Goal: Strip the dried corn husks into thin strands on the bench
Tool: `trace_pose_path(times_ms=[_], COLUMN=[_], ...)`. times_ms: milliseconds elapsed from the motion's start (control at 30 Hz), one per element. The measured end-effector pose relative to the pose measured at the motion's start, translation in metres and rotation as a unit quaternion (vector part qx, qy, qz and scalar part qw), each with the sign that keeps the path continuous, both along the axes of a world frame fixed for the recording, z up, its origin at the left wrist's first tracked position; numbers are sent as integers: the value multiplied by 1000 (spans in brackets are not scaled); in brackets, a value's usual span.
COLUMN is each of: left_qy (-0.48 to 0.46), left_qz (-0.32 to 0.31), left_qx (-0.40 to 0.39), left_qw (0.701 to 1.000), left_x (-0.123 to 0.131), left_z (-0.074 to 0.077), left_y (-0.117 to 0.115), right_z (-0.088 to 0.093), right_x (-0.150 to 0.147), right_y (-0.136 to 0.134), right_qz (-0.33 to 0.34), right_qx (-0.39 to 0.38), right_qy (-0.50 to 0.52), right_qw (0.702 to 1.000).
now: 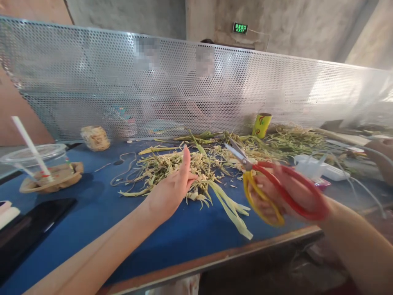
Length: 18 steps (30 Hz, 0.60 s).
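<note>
My left hand [172,186] reaches over the blue table [123,229] with fingers stretched out, edge-on, touching a heap of pale green and yellow plant stalks and trimmings [196,168]. It holds nothing. My right hand [276,196] is closed through the handles of scissors [270,184] with one red and one yellow loop. Their metal blades point up and left above the stalks, slightly apart.
A perforated metal screen [196,90] runs along the table's far side. A plastic cup lid with a straw [33,153], a dark phone [27,229] and a small jar [95,138] sit left. A yellow-green cup [262,125] stands behind. Another person's hand [382,157] shows at right.
</note>
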<state>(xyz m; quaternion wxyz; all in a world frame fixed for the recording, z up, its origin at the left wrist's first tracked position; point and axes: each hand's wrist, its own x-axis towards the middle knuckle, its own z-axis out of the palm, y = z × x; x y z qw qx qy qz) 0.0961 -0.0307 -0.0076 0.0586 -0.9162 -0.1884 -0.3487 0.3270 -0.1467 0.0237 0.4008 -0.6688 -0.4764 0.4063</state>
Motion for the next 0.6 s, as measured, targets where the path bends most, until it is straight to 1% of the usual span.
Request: trace_pose_path(times_ms=[33, 67, 133, 167, 200, 267, 333, 467, 600], left_qy=[0, -1, -2, -3, -5, -7, -10, -14, -20], left_qz=[2, 4, 4, 5, 9, 19, 30, 32, 26], left_qx=[5, 9, 16, 18, 19, 24, 33, 76, 114], left_qw=[1000, 1000, 1000, 1000, 1000, 999, 999, 996, 993], left_x=[-1, -1, -2, -2, -2, -1, 0, 1, 2], left_z=[0, -1, -2, -2, -2, -3, -3, -5, -7], left_y=[0, 0, 1, 1, 1, 0, 0, 1, 2], right_z=[0, -2, -6, -8, -11, -17, -22, -29, -30], right_x=[-11, -21, -37, -42, -44, -45, -43, -43, -46], right_y=[-10, -18, -30, -33, -35, -35, -33, -27, -24], right_qz=[77, 126, 178, 179, 177, 197, 206, 214, 203], right_qx=[-65, -103, -160, -182, -188, -220, -234, -231, -242], right_qy=[160, 274, 387, 425, 444, 462, 476, 484, 489], right_qw=[982, 948, 890, 868, 858, 836, 823, 817, 813])
